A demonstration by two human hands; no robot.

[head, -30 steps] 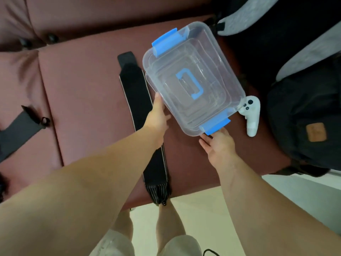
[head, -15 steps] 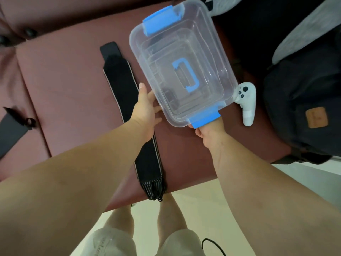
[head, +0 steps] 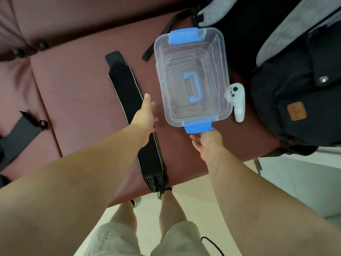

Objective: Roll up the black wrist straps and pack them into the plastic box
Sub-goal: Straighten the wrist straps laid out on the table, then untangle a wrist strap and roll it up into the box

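Black wrist strap lies unrolled, pointing away, beside the lengthwise plastic box; left hand spread, right hand grip hidden.

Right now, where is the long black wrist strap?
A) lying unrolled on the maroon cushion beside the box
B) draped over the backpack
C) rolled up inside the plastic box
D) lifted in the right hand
A: the black wrist strap lies stretched out, unrolled, on the maroon cushion, just left of the plastic box.

black strap flat, clear box beside
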